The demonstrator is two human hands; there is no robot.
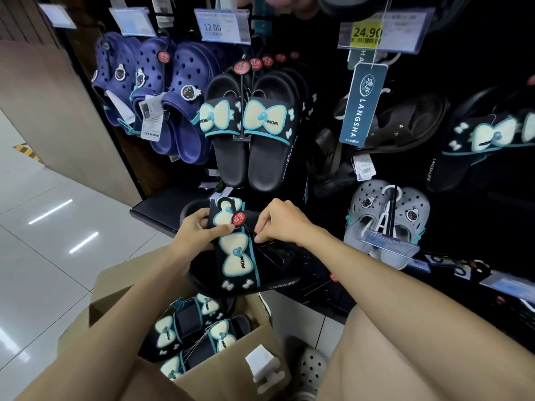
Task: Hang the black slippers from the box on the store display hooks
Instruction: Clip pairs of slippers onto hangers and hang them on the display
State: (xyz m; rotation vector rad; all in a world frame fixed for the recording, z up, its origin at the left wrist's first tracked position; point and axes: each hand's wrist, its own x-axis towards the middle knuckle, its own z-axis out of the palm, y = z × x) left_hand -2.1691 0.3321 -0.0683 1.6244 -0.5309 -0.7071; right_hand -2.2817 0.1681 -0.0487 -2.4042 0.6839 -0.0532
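Observation:
I hold a pair of black slippers with cream and teal bows in front of the display, above the box. My left hand grips the pair at its left side, thumb pressed by the red round tag. The fingers of my right hand pinch the thin black hanger stem on the pair. The hanger's hook curls up at the top. Several more black bow slippers lie in the open cardboard box below. A matching pair hangs on a display hook above.
Navy clogs hang at the left, brown sandals and grey clogs at the right, with price tags overhead. A black shelf edge juts out behind my hands. Glossy white floor spreads to the left. A white block sits on the box flap.

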